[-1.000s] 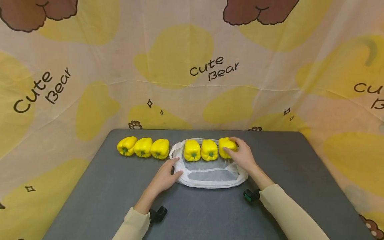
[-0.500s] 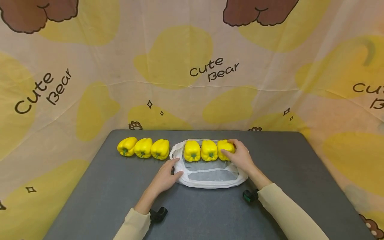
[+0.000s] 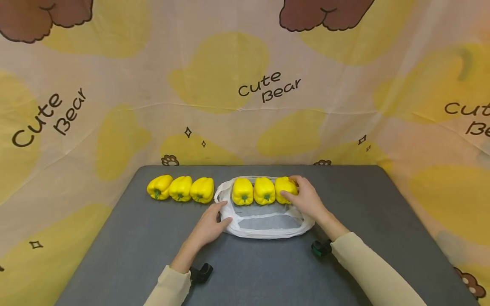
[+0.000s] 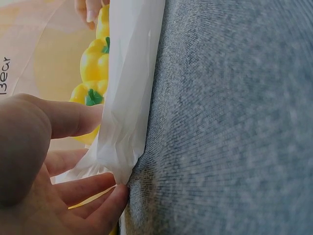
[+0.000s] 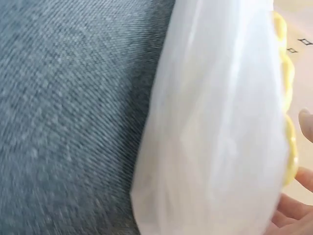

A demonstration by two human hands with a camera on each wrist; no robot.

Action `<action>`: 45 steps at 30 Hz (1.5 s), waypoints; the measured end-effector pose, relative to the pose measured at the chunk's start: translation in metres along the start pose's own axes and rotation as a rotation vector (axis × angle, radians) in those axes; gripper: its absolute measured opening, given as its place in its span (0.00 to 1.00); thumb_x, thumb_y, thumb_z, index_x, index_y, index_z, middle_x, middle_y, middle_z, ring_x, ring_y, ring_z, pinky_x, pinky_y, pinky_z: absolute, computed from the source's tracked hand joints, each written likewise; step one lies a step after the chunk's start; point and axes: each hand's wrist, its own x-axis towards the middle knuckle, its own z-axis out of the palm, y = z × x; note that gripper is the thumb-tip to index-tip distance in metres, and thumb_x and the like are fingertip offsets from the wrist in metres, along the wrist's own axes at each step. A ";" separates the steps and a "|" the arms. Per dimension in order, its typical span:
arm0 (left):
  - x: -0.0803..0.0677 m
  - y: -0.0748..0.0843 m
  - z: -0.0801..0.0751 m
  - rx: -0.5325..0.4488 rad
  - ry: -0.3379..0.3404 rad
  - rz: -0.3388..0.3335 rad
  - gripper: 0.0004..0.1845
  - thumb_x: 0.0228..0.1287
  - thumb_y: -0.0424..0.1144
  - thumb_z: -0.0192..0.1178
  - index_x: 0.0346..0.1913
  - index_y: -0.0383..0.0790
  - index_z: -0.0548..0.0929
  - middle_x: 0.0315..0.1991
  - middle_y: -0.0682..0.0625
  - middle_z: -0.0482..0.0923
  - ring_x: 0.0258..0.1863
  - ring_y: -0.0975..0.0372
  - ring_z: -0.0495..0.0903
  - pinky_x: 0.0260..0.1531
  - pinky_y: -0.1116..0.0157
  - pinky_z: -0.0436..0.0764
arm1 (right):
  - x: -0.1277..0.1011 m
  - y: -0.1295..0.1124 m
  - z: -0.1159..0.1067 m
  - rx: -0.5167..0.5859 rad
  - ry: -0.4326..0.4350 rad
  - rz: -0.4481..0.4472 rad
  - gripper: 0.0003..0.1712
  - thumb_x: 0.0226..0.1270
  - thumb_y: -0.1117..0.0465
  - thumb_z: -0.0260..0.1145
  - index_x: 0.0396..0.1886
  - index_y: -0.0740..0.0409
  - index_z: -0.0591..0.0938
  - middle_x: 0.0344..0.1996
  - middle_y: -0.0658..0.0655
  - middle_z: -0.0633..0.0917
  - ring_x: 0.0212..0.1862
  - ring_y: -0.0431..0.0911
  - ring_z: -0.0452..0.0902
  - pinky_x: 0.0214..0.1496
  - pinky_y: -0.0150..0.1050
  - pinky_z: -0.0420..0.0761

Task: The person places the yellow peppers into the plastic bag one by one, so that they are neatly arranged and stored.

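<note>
A white plastic bag [image 3: 268, 233] lies with its mouth spread wide on the table. Three yellow bell peppers sit in a row at its far side: a left one [image 3: 242, 191], a middle one [image 3: 264, 191] and a right one [image 3: 284, 189]. My right hand [image 3: 307, 202] grips the right pepper between thumb and fingers, close beside the middle pepper. At the bag's left rim, my left hand [image 3: 211, 222] holds the plastic, thumb and fingers on its edge. The left wrist view shows the fingers [image 4: 93, 188] against gathered plastic. The bag's wall [image 5: 210, 127] hides most of the peppers in the right wrist view.
Left of the bag, three more yellow bell peppers [image 3: 180, 188] lie in a row on the grey table [image 3: 245, 267]. Behind the table hangs a patterned cloth [image 3: 214, 76]. Each wrist carries a black camera mount [image 3: 201, 273].
My right hand has shifted slightly left and set the right pepper closer to the middle one. The left hand stays at the bag's rim. The head view has turned a little.
</note>
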 end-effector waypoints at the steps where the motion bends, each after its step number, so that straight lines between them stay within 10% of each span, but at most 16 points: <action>1: 0.000 0.000 0.000 0.000 0.002 -0.001 0.31 0.68 0.40 0.65 0.71 0.36 0.72 0.63 0.39 0.74 0.55 0.50 0.76 0.58 0.48 0.75 | -0.001 -0.002 -0.002 0.000 0.000 -0.007 0.37 0.68 0.48 0.71 0.69 0.64 0.72 0.61 0.66 0.76 0.59 0.59 0.73 0.61 0.58 0.76; 21: 0.000 0.001 -0.001 0.008 0.003 -0.003 0.31 0.68 0.40 0.65 0.71 0.36 0.72 0.63 0.39 0.74 0.55 0.50 0.76 0.58 0.48 0.75 | -0.023 -0.018 -0.034 0.003 0.071 -0.082 0.27 0.72 0.51 0.68 0.63 0.64 0.79 0.59 0.65 0.79 0.59 0.64 0.73 0.61 0.61 0.74; 45: 0.002 -0.001 -0.001 -0.009 -0.003 -0.007 0.30 0.69 0.41 0.65 0.71 0.37 0.72 0.65 0.39 0.73 0.57 0.49 0.77 0.59 0.48 0.76 | -0.045 0.033 -0.042 0.085 0.089 0.006 0.24 0.73 0.56 0.67 0.62 0.65 0.78 0.62 0.68 0.74 0.65 0.66 0.69 0.64 0.62 0.73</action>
